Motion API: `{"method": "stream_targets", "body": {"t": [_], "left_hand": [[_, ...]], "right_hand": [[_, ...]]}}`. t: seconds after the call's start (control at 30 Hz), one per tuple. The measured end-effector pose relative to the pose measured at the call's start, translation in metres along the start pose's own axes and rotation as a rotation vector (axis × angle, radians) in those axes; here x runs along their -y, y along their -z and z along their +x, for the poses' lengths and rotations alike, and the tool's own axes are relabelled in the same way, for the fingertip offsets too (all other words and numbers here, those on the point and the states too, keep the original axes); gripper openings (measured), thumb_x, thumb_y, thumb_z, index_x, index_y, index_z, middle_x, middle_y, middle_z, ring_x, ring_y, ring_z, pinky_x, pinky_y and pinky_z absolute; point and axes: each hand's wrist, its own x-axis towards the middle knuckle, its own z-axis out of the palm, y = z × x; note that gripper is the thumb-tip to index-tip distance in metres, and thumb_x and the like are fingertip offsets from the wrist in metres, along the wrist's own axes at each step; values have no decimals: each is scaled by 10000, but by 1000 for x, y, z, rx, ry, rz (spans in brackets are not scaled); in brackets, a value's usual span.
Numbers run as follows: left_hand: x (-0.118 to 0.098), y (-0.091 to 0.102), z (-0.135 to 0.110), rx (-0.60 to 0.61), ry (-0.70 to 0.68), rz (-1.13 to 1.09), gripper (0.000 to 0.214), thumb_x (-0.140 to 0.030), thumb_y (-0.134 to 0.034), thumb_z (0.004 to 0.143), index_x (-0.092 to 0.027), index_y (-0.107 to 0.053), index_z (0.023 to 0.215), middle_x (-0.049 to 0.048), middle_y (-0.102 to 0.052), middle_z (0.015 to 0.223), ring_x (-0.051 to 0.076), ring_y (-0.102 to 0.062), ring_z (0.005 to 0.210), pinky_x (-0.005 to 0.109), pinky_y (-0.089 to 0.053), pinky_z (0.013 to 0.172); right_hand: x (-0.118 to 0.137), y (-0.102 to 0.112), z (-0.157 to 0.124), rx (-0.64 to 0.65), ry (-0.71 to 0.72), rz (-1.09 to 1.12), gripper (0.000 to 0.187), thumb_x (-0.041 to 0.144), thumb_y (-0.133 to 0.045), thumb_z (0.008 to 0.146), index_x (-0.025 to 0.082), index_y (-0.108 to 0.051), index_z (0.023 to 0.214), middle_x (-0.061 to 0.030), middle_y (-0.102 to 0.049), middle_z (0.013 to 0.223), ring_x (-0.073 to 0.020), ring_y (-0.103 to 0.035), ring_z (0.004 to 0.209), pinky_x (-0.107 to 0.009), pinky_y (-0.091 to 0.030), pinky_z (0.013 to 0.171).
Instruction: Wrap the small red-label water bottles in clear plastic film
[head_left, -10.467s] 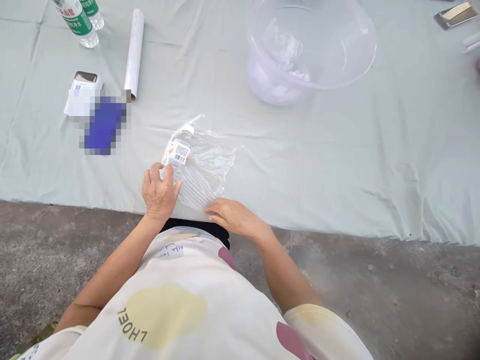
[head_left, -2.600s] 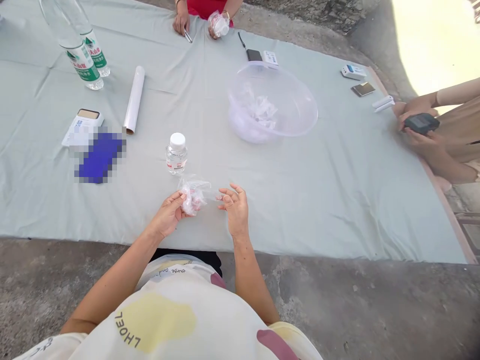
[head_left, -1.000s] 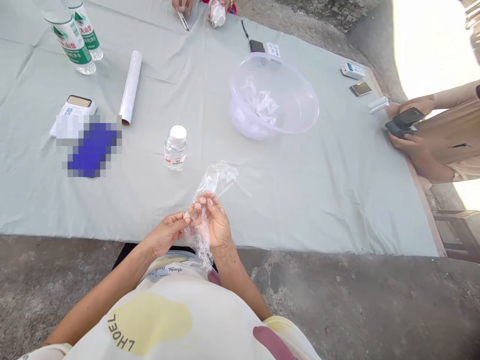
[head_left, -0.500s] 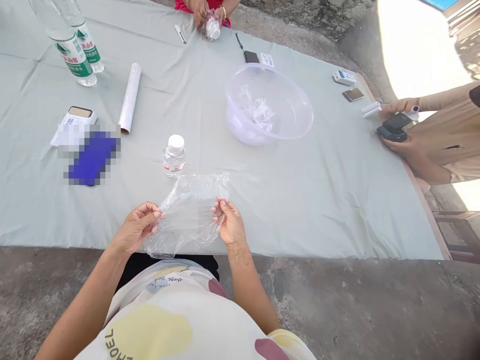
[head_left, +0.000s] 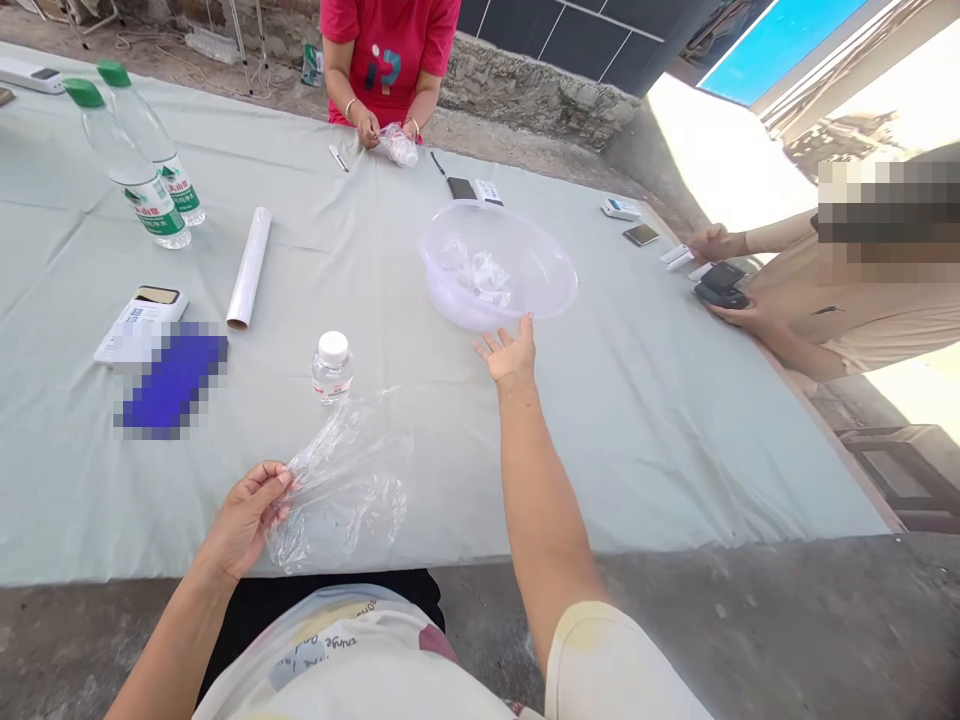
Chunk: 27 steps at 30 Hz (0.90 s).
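Pinched in the fingers of my left hand is a sheet of clear plastic film, which trails to the right over the table. My right hand reaches forward with fingers spread, at the near rim of a pale purple plastic basin; whether it touches the basin I cannot tell. Crumpled clear film lies in the basin. A small clear bottle with a white cap stands upright just beyond the film sheet.
A roll of film lies left of the bottle, near a white box. Two water bottles stand at the left. Across the table, a person in red handles a film-wrapped bottle. At the right, another person holds a dark device.
My right hand has let go of the film and stretched forward to the basin. The left hand keeps its hold, and the sheet's right side has dropped. The camera view has tilted up.
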Motion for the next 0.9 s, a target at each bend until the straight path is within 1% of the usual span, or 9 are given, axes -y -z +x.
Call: {"method": "stream_targets", "body": {"t": [0.17,0.23,0.33,0.47,0.53,0.63,0.73,0.8,0.9], "left_hand": [[2,1,-1,-13,9,9,459,-471,-906,579,-192,-622,807,-31,-627,734,64,-498,573,175,-415,534],[2,2,-1,-12,18,18,469,-484,-903,582,-191,-617,812,-33,-628,736,57,-491,556,178,-416,542],[2,2,-1,-3,18,27,482,-499,-895,588,-193,-605,822,-38,-625,736,52,-483,532,176,-392,512],[0,-1,-2,18,3,56,496,-511,-886,593,-198,-581,828,-37,-635,740,50,-475,488,176,-339,445],[-1,-5,-3,17,-1,66,514,-517,-885,588,-202,-568,841,-35,-648,756,48,-472,466,174,-309,415],[-2,-12,-4,6,9,49,542,-513,-891,572,-207,-550,861,-29,-666,766,45,-466,446,165,-274,386],[-2,-17,-6,0,16,7,553,-496,-895,562,-210,-535,870,-31,-670,753,38,-457,434,155,-259,374],[-1,-18,-6,-2,19,-18,555,-490,-893,566,-211,-523,871,-34,-668,753,35,-455,431,150,-260,373],[-2,-20,-7,10,4,-35,541,-470,-888,582,-211,-511,872,-37,-665,772,27,-453,427,150,-265,377]], "right_hand": [[-7,-27,20,70,-1,14,812,688,-394,914,304,-153,1588,-162,-248,1626,-216,-600,1251,-384,-582,844],[-16,-24,14,87,8,-56,786,704,-428,884,286,-296,1536,-175,-377,1550,-211,-643,1160,-366,-579,797],[-19,-18,-1,67,84,-227,594,610,-613,793,251,-584,1266,-122,-628,1253,-167,-681,901,-282,-545,668],[18,-29,-10,72,357,-345,312,347,-593,830,236,-635,1118,34,-637,726,-60,-456,497,-180,-358,477],[46,-44,-5,79,337,-398,222,262,-533,870,202,-635,1058,64,-545,573,-56,-338,424,-186,-264,429],[67,-60,-5,112,223,-488,106,217,-532,883,169,-626,895,62,-493,507,-50,-301,405,-197,-200,409],[48,-52,-37,241,270,-508,156,292,-583,888,186,-644,984,56,-551,556,-57,-381,431,-195,-269,435],[17,-32,-74,345,281,-562,236,353,-644,854,208,-658,1040,33,-632,651,-78,-497,506,-211,-366,495],[-33,7,-137,322,411,-588,192,383,-656,854,231,-676,969,9,-668,761,-117,-591,671,-259,-470,650]]}}
